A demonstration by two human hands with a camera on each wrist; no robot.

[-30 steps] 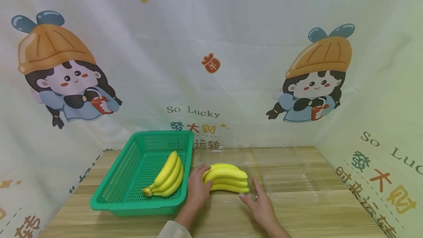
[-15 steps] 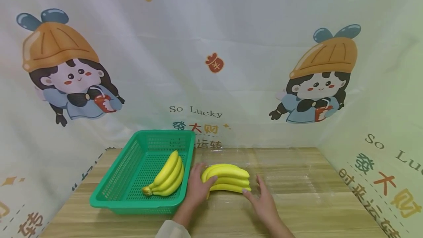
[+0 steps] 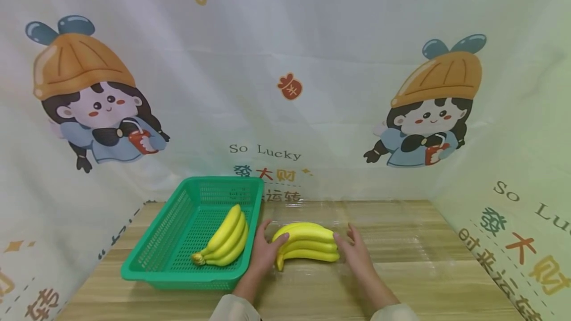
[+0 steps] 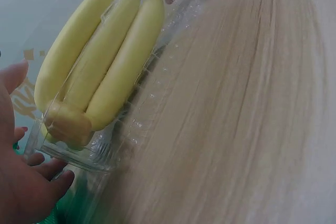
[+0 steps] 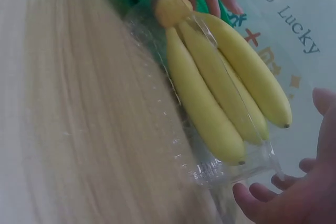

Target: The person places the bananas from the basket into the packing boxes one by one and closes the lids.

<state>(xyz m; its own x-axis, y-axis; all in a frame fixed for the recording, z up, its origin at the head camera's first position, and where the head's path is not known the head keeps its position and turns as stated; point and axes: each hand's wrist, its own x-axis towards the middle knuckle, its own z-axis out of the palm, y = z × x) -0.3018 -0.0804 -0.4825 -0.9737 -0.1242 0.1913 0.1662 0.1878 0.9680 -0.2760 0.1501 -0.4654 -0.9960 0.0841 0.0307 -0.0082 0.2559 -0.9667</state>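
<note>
A bunch of yellow bananas (image 3: 308, 241) lies in a clear plastic container (image 4: 79, 157), its stem end to the left and tips to the right. My left hand (image 3: 266, 252) is at the stem end, fingers spread along the container's end wall and thumb raised over the bunch. At the tips is my right hand (image 3: 357, 251), with its fingertips right at the container's edge and its thumb apart from the fruit in the right wrist view. Both hands have loosely bent fingers. The container is hard to make out in the head view.
To the left stands a green basket (image 3: 256, 212) with a second bunch of bananas (image 3: 226, 237) in it. Another clear plastic container (image 3: 397, 249) lies open on the wooden table (image 3: 178, 306) at the right. A printed cloth (image 3: 339, 113) hangs behind and at the sides.
My left hand has drawn back from the bunch, baring its stem end. The bunch has shifted slightly right and settled. My right hand has moved farther back along the tips, thumb higher.
</note>
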